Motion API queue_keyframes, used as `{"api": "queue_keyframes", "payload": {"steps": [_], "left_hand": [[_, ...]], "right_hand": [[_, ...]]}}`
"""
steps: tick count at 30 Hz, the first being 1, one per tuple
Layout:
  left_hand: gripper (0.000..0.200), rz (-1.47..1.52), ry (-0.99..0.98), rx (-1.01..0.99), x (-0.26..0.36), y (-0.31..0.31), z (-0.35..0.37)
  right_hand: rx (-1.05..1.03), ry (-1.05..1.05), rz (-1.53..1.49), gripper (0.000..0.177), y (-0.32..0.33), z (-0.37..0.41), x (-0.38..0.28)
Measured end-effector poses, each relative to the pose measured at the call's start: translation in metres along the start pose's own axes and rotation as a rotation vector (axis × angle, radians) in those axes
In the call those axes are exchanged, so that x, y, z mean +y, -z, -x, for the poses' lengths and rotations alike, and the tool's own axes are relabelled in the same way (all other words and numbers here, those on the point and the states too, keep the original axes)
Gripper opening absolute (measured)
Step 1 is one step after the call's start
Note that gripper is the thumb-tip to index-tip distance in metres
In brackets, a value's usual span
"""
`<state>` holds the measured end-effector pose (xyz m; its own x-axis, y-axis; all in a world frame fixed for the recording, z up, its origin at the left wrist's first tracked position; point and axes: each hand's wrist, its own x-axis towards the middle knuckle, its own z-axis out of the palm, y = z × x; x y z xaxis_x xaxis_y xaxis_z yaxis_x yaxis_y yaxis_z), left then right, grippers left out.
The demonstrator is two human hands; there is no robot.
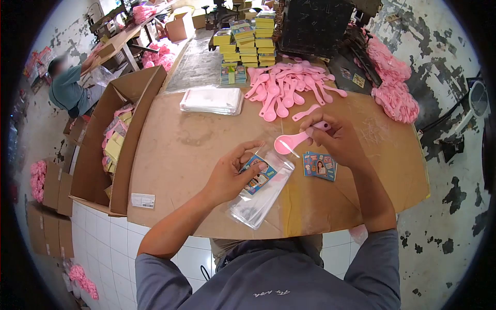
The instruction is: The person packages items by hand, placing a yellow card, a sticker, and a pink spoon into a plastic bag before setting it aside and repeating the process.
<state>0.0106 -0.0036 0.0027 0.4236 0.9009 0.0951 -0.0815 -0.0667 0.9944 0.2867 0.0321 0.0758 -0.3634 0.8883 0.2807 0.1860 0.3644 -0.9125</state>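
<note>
My left hand [231,174] pinches a blue printed card [259,177] together with the clear plastic bags [257,206] at the table's near middle. In my right hand [333,138] is a pink spoon [287,144] held by its handle, its bowl at the open top of the bag. Right of the bags, below my right hand, lie a few blue cards [319,167]. Beyond my hands is a heap of pink spoons [284,88], with one loose spoon [306,112] nearer to me. A stack of clear bags [211,100] lies to its left.
Tall stacks of card packs [243,39] stand at the back beside a black box [315,26]. An open carton [95,155] of packed items adjoins the table's left edge. Bundled pink spoons [395,98] lie at right. A co-worker [72,88] sits at far left.
</note>
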Motion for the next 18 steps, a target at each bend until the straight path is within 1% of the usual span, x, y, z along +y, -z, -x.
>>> {"api": "queue_keyframes", "payload": {"steps": [3,5,7,8,9,12,15,18], "left_hand": [[0.046,-0.013,0.001,-0.03,-0.002,0.003,0.0],[0.043,-0.008,-0.014,-0.027,-0.009,0.003,0.0],[0.038,-0.197,0.022,-0.058,-0.011,0.008,0.0],[0.036,-0.292,0.041,-0.075,-0.012,0.01,0.0],[0.035,-0.304,0.045,-0.069,-0.011,0.009,0.001],[0.034,-0.306,0.042,-0.053,-0.006,0.006,0.002],[0.035,-0.265,0.017,-0.036,-0.002,0.006,0.003],[0.037,-0.256,0.036,-0.03,-0.001,0.007,0.003]], "right_hand": [[-0.082,-0.057,0.004,0.013,-0.002,-0.001,-0.002],[-0.142,0.098,0.173,0.015,-0.007,-0.005,-0.004],[-0.181,0.161,0.275,0.017,-0.014,-0.007,-0.008],[-0.19,0.148,0.292,0.018,-0.017,-0.005,-0.013],[-0.198,0.134,0.309,0.019,-0.02,-0.005,-0.016],[-0.008,0.082,0.197,0.018,-0.026,-0.006,-0.011],[-0.042,0.203,0.3,0.018,-0.018,-0.01,-0.008],[-0.194,0.155,0.34,0.017,-0.016,-0.009,-0.01]]}}
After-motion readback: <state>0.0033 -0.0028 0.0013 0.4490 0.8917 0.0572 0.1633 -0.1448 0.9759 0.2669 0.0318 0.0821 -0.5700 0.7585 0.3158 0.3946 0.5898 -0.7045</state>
